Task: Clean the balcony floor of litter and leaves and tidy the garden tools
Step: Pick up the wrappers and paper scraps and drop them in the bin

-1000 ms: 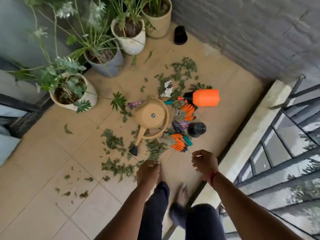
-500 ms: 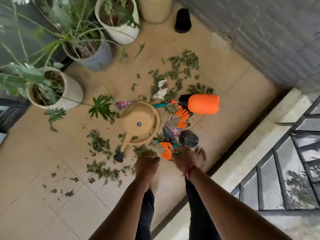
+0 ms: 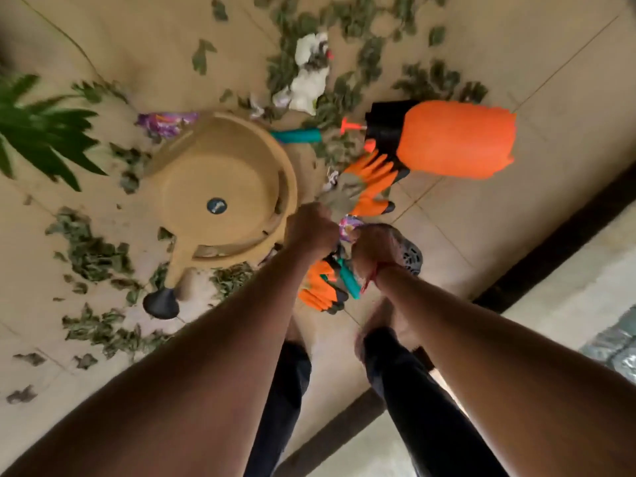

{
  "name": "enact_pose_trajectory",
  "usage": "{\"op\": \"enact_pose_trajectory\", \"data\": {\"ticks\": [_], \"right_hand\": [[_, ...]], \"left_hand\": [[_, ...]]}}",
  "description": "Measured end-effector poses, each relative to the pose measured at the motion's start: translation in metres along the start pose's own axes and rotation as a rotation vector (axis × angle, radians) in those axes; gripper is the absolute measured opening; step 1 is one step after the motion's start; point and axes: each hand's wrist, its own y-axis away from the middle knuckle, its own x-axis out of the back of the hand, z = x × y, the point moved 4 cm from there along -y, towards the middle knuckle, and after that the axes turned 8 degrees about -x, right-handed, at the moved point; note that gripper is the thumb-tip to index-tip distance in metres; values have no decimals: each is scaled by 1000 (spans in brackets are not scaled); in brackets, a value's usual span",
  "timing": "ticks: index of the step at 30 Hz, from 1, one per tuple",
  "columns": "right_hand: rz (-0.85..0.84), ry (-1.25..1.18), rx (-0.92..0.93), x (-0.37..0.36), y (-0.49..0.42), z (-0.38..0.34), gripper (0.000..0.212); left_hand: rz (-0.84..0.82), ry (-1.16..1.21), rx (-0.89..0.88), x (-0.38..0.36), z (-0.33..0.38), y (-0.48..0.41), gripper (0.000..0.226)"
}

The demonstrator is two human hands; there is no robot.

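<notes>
Head view: tool pile on floor (image 3: 120, 32), beside watering can (image 3: 223, 180).
Grips: left hand (image 3: 311, 232) and right hand (image 3: 373, 246) curled; contents cannot be told.
Likely target: teal-handled tool (image 3: 349, 283) between the wrists, axis toward person, right hand nearer.

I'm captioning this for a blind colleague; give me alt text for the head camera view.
A person's left hand and right hand reach down among orange garden gloves, a tan plastic watering can and an orange spray bottle lying on a tan tiled floor strewn with torn green leaves; what the hands hold is unclear.
</notes>
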Motion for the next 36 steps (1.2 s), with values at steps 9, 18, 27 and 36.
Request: {"op": "enact_pose_trajectory", "data": {"ticks": [9, 18, 27, 36], "right_hand": [[67, 187, -74, -65, -76, 23, 20], [186, 48, -60, -75, -100, 28, 41], [109, -79, -46, -53, -92, 46, 16], [117, -183, -64, -32, -89, 48, 15]], "left_hand": [[58, -357, -137, -48, -31, -97, 44], [180, -504, -158, -61, -43, -108, 47], [35, -334, -366, -45, -20, -100, 13], [842, 119, -527, 50, 38, -98, 7]]}}
